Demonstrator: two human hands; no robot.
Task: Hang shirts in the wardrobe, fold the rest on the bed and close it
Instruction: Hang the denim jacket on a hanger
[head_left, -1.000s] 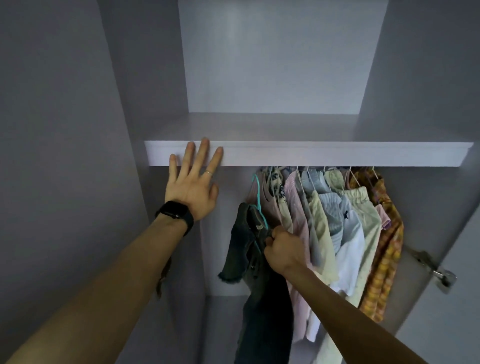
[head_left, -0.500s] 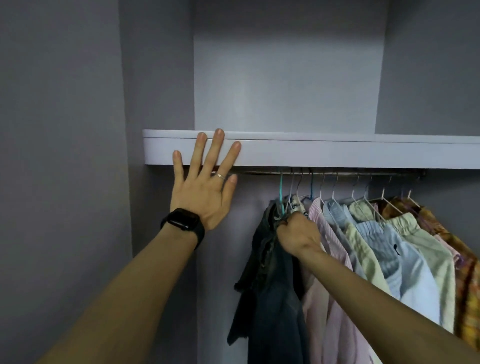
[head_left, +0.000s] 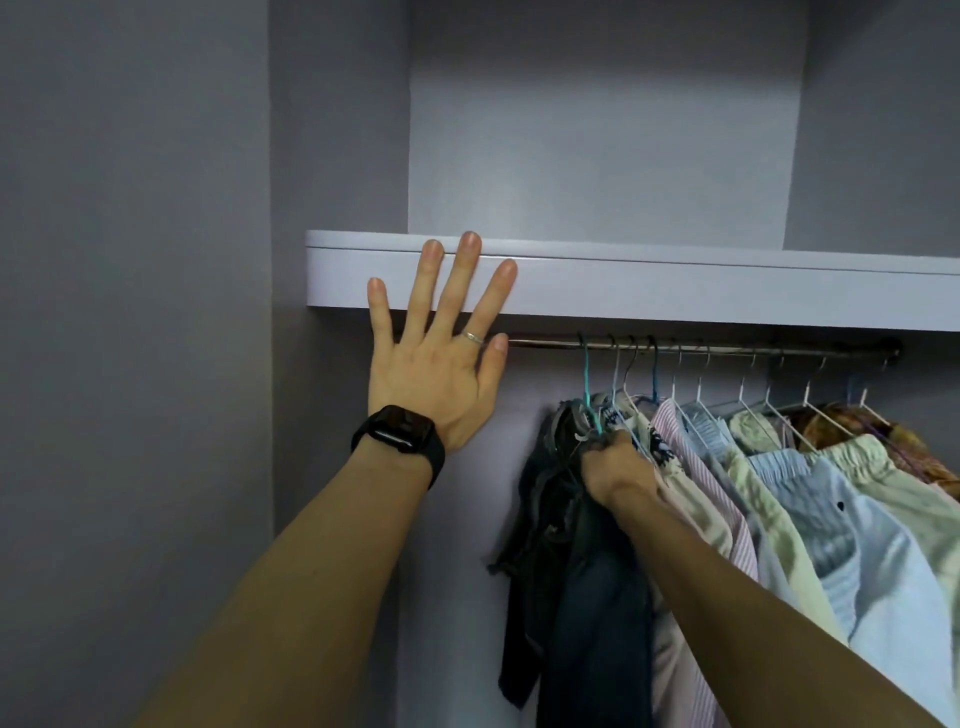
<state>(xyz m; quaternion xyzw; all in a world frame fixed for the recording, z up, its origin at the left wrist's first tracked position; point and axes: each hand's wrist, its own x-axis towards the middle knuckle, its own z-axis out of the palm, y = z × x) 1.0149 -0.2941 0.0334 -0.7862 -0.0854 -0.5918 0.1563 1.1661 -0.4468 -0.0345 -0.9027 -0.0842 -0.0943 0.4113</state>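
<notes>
Right hand (head_left: 618, 467): fingers curled tight, clamped on the collar of the dark shirt (head_left: 587, 597) at the base of its hanger (head_left: 587, 379).
Dark shirt: hangs leftmost on the rail (head_left: 727, 347), hanger hook over the rail, touching the row of shirts (head_left: 779, 519) on its right.
Left hand (head_left: 436, 374): fingers straight and spread, flat against the front edge of the shelf (head_left: 675, 291).
Watch (head_left: 400, 431): on the left wrist.
</notes>
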